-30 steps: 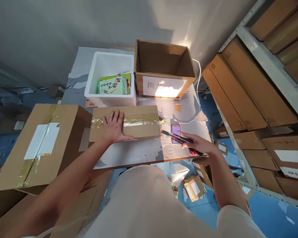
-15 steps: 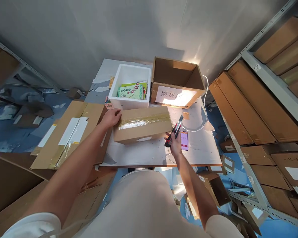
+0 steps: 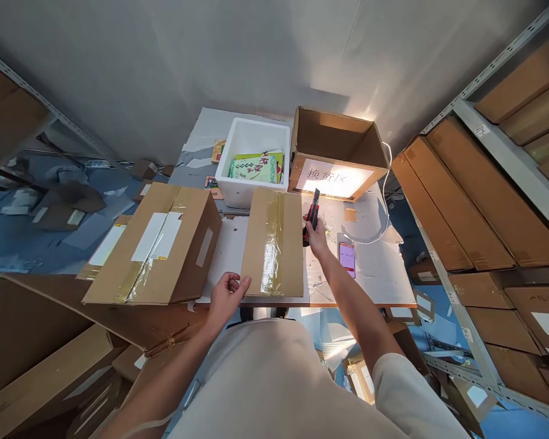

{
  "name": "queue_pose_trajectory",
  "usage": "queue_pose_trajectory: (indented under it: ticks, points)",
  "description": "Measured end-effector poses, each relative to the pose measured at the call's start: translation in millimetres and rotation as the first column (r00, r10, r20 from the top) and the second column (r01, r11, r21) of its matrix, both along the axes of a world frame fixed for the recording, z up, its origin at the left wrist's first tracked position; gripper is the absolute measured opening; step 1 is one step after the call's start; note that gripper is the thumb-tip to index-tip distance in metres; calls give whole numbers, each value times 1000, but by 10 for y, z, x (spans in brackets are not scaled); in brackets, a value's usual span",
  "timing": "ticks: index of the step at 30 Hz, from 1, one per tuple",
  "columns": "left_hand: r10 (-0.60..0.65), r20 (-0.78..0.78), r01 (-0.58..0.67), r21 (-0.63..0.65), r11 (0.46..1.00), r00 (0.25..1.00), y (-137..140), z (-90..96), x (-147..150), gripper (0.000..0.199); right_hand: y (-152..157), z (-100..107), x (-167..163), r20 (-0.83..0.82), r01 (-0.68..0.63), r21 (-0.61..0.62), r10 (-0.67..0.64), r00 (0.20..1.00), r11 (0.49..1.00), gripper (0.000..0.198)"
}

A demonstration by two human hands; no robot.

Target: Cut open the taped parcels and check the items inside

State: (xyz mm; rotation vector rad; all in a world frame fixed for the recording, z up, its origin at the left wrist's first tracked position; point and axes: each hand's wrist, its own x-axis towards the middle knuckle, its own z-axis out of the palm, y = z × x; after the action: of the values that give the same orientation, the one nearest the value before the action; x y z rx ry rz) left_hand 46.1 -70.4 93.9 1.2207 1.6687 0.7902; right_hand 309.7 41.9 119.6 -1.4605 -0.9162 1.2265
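A taped cardboard box (image 3: 256,244) lies on the table in front of me, its long side running away from me and a shiny strip of brown tape along its top. My left hand (image 3: 226,299) is at its near left corner, fingers curled and thumb against the edge. On the right side, my right hand (image 3: 316,235) is closed round a black and red box cutter (image 3: 313,210), whose tip points up and away. The hand sits close against the box's right edge; whether it touches is hard to tell.
A larger taped box (image 3: 165,244) stands left. Behind are a white foam box (image 3: 251,131) holding green packets and an uncovered carton (image 3: 338,155) with a handwritten sign. A phone (image 3: 347,259) and a white cable (image 3: 370,241) lie right. Shelves of boxes (image 3: 457,201) flank the table.
The taped box has turned from crosswise to lengthwise. My left hand has come nearer to my body with its corner, while my right hand and the box cutter have moved farther away.
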Motion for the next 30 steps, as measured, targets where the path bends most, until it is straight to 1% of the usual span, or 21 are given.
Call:
queue_pose_trajectory:
  ticks: [3, 5, 6, 8, 10, 11, 12, 13, 14, 15, 17, 18, 19, 21, 24, 26, 27, 29, 30]
  points:
    - [-34, -64, 37, 42, 998, 997, 46, -3, -32, 43, -244, 65, -14, -18, -9, -26, 9, 1000, 1000, 36]
    - [-62, -138, 74, 86, 994, 989, 180, 33, -73, 44, -460, 91, 22, -44, -3, -44, 1, 999, 999, 36]
    - [-75, -176, 96, 113, 989, 982, 290, 67, -79, 45, -594, 94, 41, -58, 2, -52, -5, 998, 999, 36]
    - [-102, -252, 150, 177, 973, 962, 611, 163, -41, 46, -924, 76, 60, -90, 13, -71, -20, 996, 997, 37]
    - [-144, -314, 235, 273, 933, 938, 1052, 275, 56, 47, -1317, 20, 38, -155, 33, -97, -47, 987, 995, 38]
    - [-164, -351, 286, 331, 899, 922, 1300, 326, 117, 47, -1519, -19, 8, -293, 72, -131, -108, 950, 989, 37]
    - [-190, -397, 350, 381, 856, 898, 1551, 366, 180, 49, -1712, -62, -34, -414, 94, -182, -162, 896, 979, 36]
    - [-212, -439, 406, 415, 814, 873, 1791, 394, 240, 53, -1885, -107, -88, -497, 74, -239, -188, 847, 968, 36]
    - [-262, -479, 476, 406, 780, 838, 2008, 407, 293, 56, -2029, -151, -152, -558, 44, -283, -202, 805, 958, 36]
    - [-320, -512, 539, 364, 760, 797, 2193, 406, 336, 59, -2137, -192, -222, -610, -5, -312, -196, 768, 950, 37]
    - [-426, -534, 621, 258, 740, 730, 2453, 370, 389, 61, -2243, -255, -366, -669, -67, -323, -178, 721, 944, 38]
    - [-452, -536, 637, 226, 737, 713, 2528, 343, 397, 61, -2248, -277, -428, -680, -61, -311, -177, 711, 949, 39]
    - [-457, -538, 639, 211, 740, 708, 2572, 317, 395, 61, -2229, -292, -476, -679, -31, -292, -185, 710, 956, 40]
    - [-414, -548, 602, 218, 768, 726, 2580, 281, 359, 60, -2151, -313, -506, -652, 71, -250, -222, 725, 966, 45]
    - [-289, -554, 468, 210, 859, 780, 2421, 275, 251, 60, -1986, -338, -342, -589, 191, -189, -267, 763, 963, 53]
    - [-167, -563, 335, 210, 918, 809, 2187, 280, 161, 61, -1827, -351, -108, -534, 237, -140, -275, 800, 961, 55]
    - [-99, -572, 269, 220, 937, 814, 2028, 275, 116, 62, -1721, -354, 30, -499, 251, -109, -271, 823, 962, 56]
    - [27, -593, 168, 272, 947, 805, 1642, 246, 34, 62, -1448, -351, 308, -423, 229, -26, -218, 879, 973, 57]
    - [63, -595, 148, 299, 943, 802, 1429, 223, 0, 62, -1287, -346, 431, -371, 222, 14, -201, 907, 975, 58]
